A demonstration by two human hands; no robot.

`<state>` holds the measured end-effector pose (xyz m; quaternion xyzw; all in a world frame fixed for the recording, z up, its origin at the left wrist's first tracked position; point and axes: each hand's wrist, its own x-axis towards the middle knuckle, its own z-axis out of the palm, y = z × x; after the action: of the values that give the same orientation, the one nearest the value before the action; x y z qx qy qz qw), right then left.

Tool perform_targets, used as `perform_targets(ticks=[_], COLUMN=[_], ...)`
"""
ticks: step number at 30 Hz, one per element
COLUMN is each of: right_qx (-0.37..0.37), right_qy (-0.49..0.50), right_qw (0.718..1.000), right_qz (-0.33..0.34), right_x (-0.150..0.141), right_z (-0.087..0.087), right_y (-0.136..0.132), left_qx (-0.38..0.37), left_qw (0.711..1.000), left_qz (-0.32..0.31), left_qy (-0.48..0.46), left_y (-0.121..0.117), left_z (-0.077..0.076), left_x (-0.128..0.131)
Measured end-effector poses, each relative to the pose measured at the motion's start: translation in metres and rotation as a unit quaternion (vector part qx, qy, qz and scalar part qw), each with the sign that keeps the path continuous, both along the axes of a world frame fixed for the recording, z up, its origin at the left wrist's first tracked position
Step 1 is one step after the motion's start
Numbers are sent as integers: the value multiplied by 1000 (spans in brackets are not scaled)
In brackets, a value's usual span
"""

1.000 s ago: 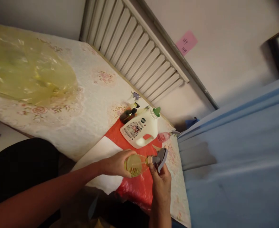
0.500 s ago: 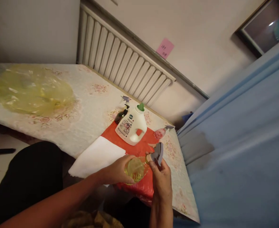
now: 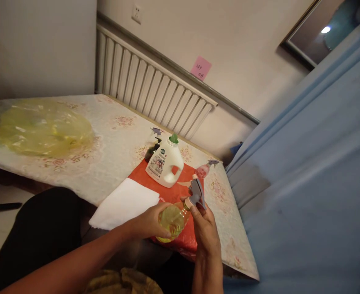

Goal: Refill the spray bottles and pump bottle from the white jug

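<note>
Nearest the viewer, at lower centre of the frame, two hands are sharing a clear bottle (image 3: 171, 222) of yellow liquid: the left hand (image 3: 153, 220) is curving part-open around its body, while the right hand (image 3: 209, 232) is closing around the pale collar and the grey sprayer head (image 3: 196, 193), its thumb lying near the collar. The bottle is tilting, its base facing the viewer and its neck pointing to the upper right. Compared with the preceding half-second, its axis is inclining more steeply, at least partly because the view itself is turning; the two-handed hold is remaining the same, which is suggesting that handling at the collar is continuing. Beneath the bottle, a red plastic sheet (image 3: 186, 241) is covering part of the floral-topped counter (image 3: 106, 167), with a white cloth (image 3: 123, 204) lying at its left. Beyond, at centre, a white jug (image 3: 166, 157) with a green spout is standing on the red sheet, a dark pump bottle (image 3: 149, 153) is showing partly behind it, and a pink spray bottle (image 3: 202, 171) is resting to its right. Farther off, a yellow plastic bag (image 3: 45, 126) is occupying the left of the frame, and a radiator (image 3: 149, 81) is running along the wall at upper centre.
</note>
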<state>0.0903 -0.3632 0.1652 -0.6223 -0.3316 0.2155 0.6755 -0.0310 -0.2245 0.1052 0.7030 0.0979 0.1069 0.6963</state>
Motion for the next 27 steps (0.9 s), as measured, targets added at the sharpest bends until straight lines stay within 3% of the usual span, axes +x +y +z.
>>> perform_targets(ticks=[9, 20, 27], right_qx=[1, 36, 1], right_qy=[32, 30, 35], right_qw=[999, 997, 999], right_qz=[13, -59, -12], right_x=[-4, -12, -5], right_z=[3, -7, -4], right_y=[7, 17, 7], left_qx=[18, 17, -3], left_qw=[999, 997, 1000], left_qz=[22, 48, 18], left_qy=[-20, -49, -24], left_y=[0, -6, -1], left_z=[-5, -4, -4], left_x=[-5, -5, -7])
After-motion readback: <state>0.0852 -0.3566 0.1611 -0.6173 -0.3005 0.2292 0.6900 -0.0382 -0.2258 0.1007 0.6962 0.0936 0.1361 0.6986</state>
